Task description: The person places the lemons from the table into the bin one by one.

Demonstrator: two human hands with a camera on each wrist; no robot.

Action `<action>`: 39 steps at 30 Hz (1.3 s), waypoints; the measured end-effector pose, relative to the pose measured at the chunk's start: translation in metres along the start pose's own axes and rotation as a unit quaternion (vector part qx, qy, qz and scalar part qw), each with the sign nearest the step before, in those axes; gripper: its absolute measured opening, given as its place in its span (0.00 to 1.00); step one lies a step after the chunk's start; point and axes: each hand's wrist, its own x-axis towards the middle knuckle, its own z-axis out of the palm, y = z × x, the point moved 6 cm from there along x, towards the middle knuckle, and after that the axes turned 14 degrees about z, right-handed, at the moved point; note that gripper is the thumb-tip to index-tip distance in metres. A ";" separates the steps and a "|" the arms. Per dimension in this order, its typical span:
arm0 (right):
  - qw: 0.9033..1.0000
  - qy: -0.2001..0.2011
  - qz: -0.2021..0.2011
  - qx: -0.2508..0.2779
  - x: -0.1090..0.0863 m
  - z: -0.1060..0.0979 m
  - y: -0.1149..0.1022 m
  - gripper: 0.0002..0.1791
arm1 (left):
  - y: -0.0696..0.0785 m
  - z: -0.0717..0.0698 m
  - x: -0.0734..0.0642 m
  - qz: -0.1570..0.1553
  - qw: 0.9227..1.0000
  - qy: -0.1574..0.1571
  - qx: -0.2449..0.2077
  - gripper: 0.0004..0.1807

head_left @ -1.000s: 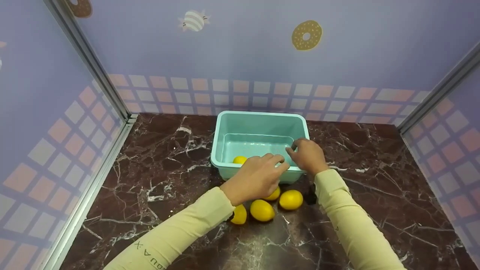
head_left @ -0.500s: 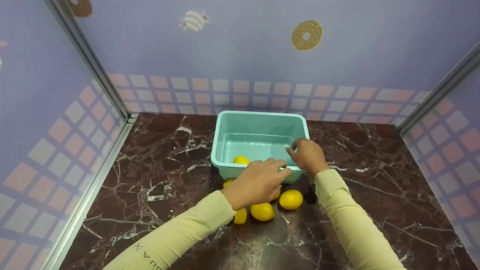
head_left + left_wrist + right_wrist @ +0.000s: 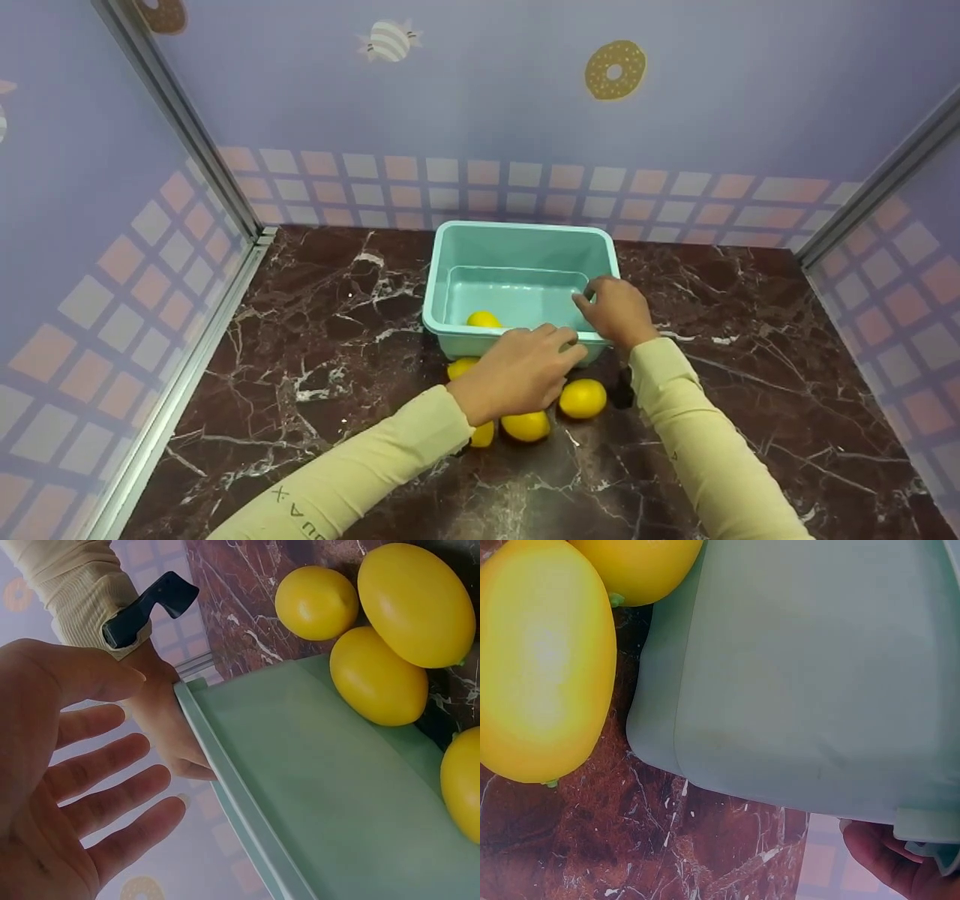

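my left hand (image 3: pixel 521 375) holds nothing, fingers relaxed and apart, just nearer me than the front rim of the basin (image 3: pixel 525 226); my right hand (image 3: pixel 616 309) grips the basin's near corner on its own side; one lemon (image 3: pixel 484 319) lies inside, beyond my left hand; the loose lemons (image 3: pixel 583 398) sit on the marbled counter (image 3: pixel 750 420) below and around that hand; if i brush one, its roundness could send it rolling; if my right hand bears down, the basin might tip; up my left sleeve (image 3: pixel 405 435) run inverted letters (image 3: pixel 291 508), x, a and u legible.
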 end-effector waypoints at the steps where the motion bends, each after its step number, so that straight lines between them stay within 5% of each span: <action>1: 1.000 0.000 0.000 0.000 0.000 0.000 0.000 0.20 | 0.000 0.000 0.000 0.000 1.000 0.001 -0.001 0.11; 39: 1.000 -0.008 0.013 -0.001 0.002 0.002 0.002 0.22 | 0.011 0.018 0.009 0.012 1.000 -0.019 -0.021 0.20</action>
